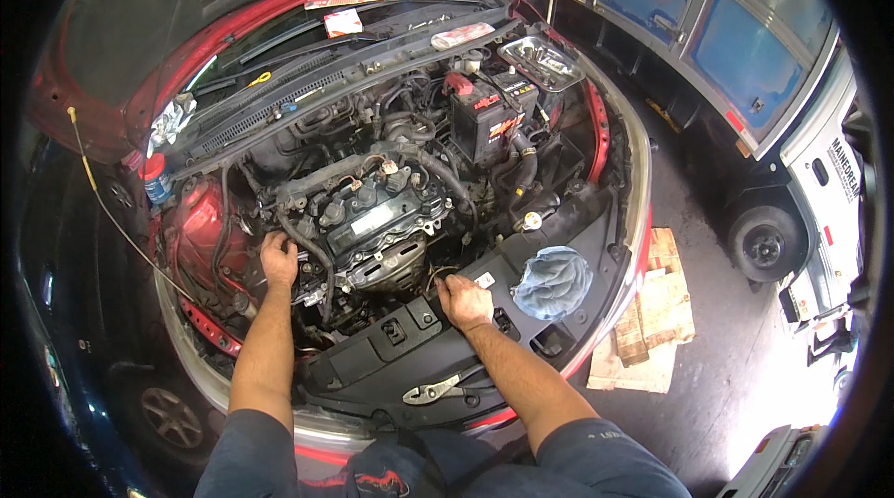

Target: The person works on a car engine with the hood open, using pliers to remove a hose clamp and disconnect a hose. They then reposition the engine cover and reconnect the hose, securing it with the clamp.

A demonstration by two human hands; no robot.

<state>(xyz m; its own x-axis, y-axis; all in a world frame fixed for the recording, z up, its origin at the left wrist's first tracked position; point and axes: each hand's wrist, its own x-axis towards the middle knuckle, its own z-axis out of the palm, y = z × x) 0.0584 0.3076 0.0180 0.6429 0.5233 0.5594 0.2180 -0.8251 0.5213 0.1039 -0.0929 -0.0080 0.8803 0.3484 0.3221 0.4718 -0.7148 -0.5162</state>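
Both of my hands are at the open engine bay of a red car. My left hand (pixel 278 258) reaches down beside the left end of the engine (pixel 372 223), next to a black hose. Its fingers bend downward and their tips are hidden, so what they touch does not show. At the rear edge of the black plastic front cover (pixel 358 356), my right hand (pixel 464 302) is closed, its fingers curled over toward the gap before the engine. Whatever lies within them is hidden. Slip-joint pliers (pixel 436 392) lie on the cover, nearer to me.
A crumpled blue cloth (pixel 552 283) lies on the cover's right side. Behind are the battery (pixel 484 121) and a metal tray of small parts (pixel 542 63). A red-capped bottle (pixel 155 178) stands far left. Cardboard (pixel 652 312) lies on the floor, near a truck (pixel 792 191).
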